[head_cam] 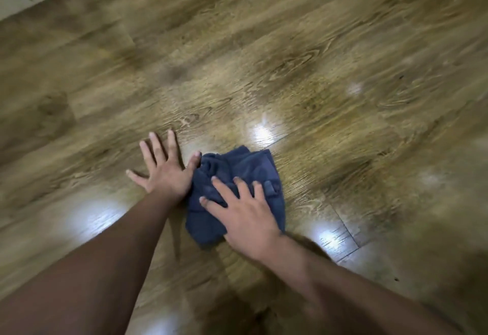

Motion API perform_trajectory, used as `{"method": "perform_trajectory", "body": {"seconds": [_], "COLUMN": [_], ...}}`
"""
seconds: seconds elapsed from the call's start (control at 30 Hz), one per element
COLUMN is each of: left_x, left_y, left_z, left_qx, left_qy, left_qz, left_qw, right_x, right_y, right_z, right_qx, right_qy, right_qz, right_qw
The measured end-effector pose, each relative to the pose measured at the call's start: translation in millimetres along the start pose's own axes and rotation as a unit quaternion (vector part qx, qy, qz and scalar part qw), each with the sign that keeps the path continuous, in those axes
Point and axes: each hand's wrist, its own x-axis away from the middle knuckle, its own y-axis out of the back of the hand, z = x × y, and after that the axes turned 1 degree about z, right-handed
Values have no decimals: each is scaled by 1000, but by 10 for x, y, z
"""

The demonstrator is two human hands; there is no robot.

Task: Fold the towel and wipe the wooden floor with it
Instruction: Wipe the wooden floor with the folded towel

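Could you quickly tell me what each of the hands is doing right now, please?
Left hand: open, flat on the wooden floor, thumb touching the towel.
Right hand: open, fingers spread, pressing on the towel.

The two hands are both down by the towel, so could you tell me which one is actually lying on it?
The right hand lies on the blue towel, fingers spread. The left hand rests flat on the wooden floor beside it.

My forearms were bare, no sleeves in view. My left hand (165, 169) and right hand (244, 212) seemed ringless, though motion blur softened them.
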Motion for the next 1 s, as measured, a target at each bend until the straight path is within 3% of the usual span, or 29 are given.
{"method": "perform_trajectory", "body": {"seconds": [0.1,0.17,0.27,0.4,0.53,0.63,0.7,0.73,0.77,0.8,0.83,0.87,0.93,1.0], "left_x": [-101,-122,-102,-117,-110,-33,96,153,223,358,487,566,718,893], "left_y": [132,169,179,168,131,233,326,380,441,469,505,525,534,528], "left_z": [88,93,68,103,62,21,63,112,174,286,419,557,813,1041], "left_qx": [20,26,35,51,79,178,292,376,485,599,659,664,628,590], "left_qy": [-7,-17,-18,-20,-15,10,20,19,37,70,96,106,116,139], "left_qz": [91,108,122,127,107,90,61,50,55,61,29,-19,-104,-121], "left_qw": [996,994,992,990,991,980,954,925,872,795,746,740,763,786], "right_x": [-109,-261,-576,-909,-1010,-1078,-1053,-1030,-1012,-973,-931,-882,-730,-488], "right_y": [113,233,487,825,789,683,602,551,490,397,305,209,55,-87], "right_z": [-315,-594,-1099,-1797,-1932,-1662,-1344,-1144,-914,-630,-311,1,631,1185], "right_qx": [24,66,95,28,-3,-18,-23,-14,-4,5,8,2,-9,-14], "right_qy": [66,66,-39,-222,-295,-337,-322,-304,-282,-250,-212,-174,-99,-24], "right_qz": [-1,5,-14,-41,-70,-106,-123,-131,-130,-119,-107,-95,-61,-9], "right_qw": [998,996,995,974,953,935,938,944,951,961,971,980,993,1000]}}
